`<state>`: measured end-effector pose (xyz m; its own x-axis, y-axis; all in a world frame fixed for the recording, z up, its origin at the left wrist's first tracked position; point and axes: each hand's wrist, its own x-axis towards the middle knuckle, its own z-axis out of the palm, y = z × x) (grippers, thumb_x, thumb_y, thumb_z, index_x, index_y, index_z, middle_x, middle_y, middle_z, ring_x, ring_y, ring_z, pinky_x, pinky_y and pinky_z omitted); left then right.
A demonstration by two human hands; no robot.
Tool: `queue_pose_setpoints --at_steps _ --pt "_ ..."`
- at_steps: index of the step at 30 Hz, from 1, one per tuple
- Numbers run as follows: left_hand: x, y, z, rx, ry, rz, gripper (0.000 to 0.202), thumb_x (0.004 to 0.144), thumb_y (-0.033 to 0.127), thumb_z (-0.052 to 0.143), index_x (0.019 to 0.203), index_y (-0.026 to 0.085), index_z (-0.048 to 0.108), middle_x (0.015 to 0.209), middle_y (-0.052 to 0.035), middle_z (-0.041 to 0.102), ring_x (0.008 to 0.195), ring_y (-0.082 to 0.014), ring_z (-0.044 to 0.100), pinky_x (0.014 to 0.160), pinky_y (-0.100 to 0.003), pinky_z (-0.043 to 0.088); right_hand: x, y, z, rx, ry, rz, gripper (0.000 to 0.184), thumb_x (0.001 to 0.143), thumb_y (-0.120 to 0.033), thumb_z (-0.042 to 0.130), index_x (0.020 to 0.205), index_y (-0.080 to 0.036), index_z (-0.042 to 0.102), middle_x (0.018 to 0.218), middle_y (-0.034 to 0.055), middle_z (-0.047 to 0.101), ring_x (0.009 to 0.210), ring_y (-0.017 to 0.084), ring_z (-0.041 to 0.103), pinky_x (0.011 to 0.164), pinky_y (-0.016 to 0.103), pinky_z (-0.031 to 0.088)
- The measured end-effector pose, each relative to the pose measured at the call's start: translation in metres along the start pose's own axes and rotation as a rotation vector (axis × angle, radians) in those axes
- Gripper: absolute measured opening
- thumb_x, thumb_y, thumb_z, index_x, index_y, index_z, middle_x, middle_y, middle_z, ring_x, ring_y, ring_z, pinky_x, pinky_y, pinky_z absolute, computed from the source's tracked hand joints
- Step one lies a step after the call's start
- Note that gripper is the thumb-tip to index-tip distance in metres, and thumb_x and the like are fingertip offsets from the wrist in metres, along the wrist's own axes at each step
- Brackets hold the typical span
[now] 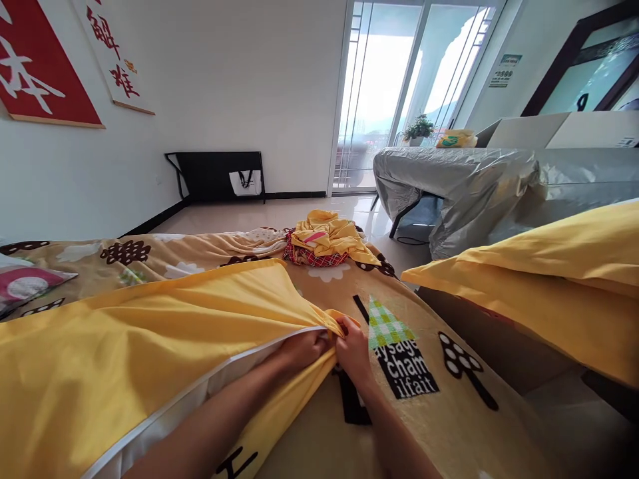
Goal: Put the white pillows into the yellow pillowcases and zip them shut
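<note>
A large yellow duvet cover (164, 332) spreads across the left side, its open edge trimmed in white with white material showing inside. Through that opening reaches my left hand (310, 347), closed on bunched cloth at the gathered corner; its fingertips are partly hidden. My right hand (352, 347) pinches the same corner from outside, fingers wrapped round the twisted yellow fabric. Both hands are almost touching, just above a tan patterned blanket (319, 439). Beyond them on the blanket lies a crumpled pile of yellow cloth (332, 236) with red plaid fabric (312, 256) under it.
More yellow fabric (549, 286) extends in from the right edge. A table under a silver cover (464, 176) bears a potted plant (419, 128) and a cardboard box (529, 131). A black folded frame (214, 176) leans at the wall. A pillow (30, 286) lies far left.
</note>
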<state>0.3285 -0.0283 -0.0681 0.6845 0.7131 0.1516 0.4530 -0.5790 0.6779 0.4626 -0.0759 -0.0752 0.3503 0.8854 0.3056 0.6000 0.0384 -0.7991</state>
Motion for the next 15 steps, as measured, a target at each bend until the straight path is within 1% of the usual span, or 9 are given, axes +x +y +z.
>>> queue_pose_setpoints --at_steps 3,6,8,10,12,13,15 --pt "-0.004 0.006 -0.002 -0.025 -0.02 0.088 0.029 0.09 0.022 0.044 0.11 0.019 0.064 0.12 -0.005 0.065 0.11 -0.0195 0.057 0.1 -0.031 0.041 0.002 0.001 0.004 0.25 -0.008 0.037 0.023 0.064 -0.017 0.044 0.082 -0.018 0.058 0.079 0.0041 0.064 0.075 0.019 0.057 0.07 0.028 0.044" --pt "-0.002 0.005 -0.002 -0.026 -0.036 0.179 0.031 0.091 0.022 0.043 0.116 0.019 0.062 0.127 -0.0055 0.061 0.117 -0.0188 0.053 0.104 -0.033 0.038 0.005 0.002 0.009 0.53 -0.064 0.097 0.018 0.067 -0.026 0.051 0.082 -0.018 0.056 0.08 0.0046 0.065 0.075 0.019 0.058 0.067 0.028 0.045" --pt "-0.001 0.003 -0.003 -0.003 -0.046 0.207 0.031 0.092 0.022 0.041 0.117 0.018 0.061 0.129 -0.006 0.06 0.118 -0.0183 0.053 0.105 -0.034 0.038 0.007 0.003 0.011 0.659 -0.117 0.151 0.021 0.067 -0.033 0.057 0.081 -0.017 0.055 0.078 0.004 0.064 0.073 0.018 0.058 0.063 0.027 0.045" --pt "-0.001 0.002 -0.005 0.042 -0.068 0.208 0.03 0.093 0.023 0.041 0.114 0.018 0.062 0.128 -0.0065 0.06 0.117 -0.0188 0.053 0.105 -0.034 0.038 0.008 0.003 0.011 0.716 -0.162 0.195 0.027 0.066 -0.039 0.061 0.08 -0.018 0.054 0.075 0.0033 0.064 0.07 0.018 0.058 0.059 0.025 0.044" --pt "-0.004 0.002 -0.008 0.106 -0.091 0.204 0.029 0.093 0.023 0.042 0.113 0.019 0.062 0.129 -0.0057 0.059 0.119 -0.0193 0.052 0.106 -0.034 0.037 0.009 0.004 0.01 0.718 -0.202 0.209 0.03 0.065 -0.042 0.063 0.081 -0.018 0.054 0.073 0.003 0.064 0.067 0.017 0.057 0.055 0.024 0.043" --pt "-0.006 0.002 -0.009 0.136 -0.098 0.205 0.029 0.093 0.023 0.042 0.113 0.019 0.062 0.13 -0.005 0.059 0.12 -0.0193 0.052 0.107 -0.033 0.036 0.009 0.004 0.008 0.697 -0.227 0.201 0.031 0.065 -0.042 0.063 0.082 -0.018 0.054 0.073 0.0027 0.064 0.066 0.017 0.056 0.054 0.024 0.042" --pt "-0.011 0.003 -0.01 0.18 -0.1 0.197 0.028 0.092 0.021 0.043 0.112 0.02 0.063 0.127 -0.0049 0.061 0.119 -0.0201 0.052 0.106 -0.033 0.036 0.01 0.006 0.005 0.58 -0.265 0.152 0.026 0.064 -0.034 0.061 0.084 -0.017 0.054 0.073 0.0019 0.063 0.065 0.016 0.056 0.054 0.023 0.041"
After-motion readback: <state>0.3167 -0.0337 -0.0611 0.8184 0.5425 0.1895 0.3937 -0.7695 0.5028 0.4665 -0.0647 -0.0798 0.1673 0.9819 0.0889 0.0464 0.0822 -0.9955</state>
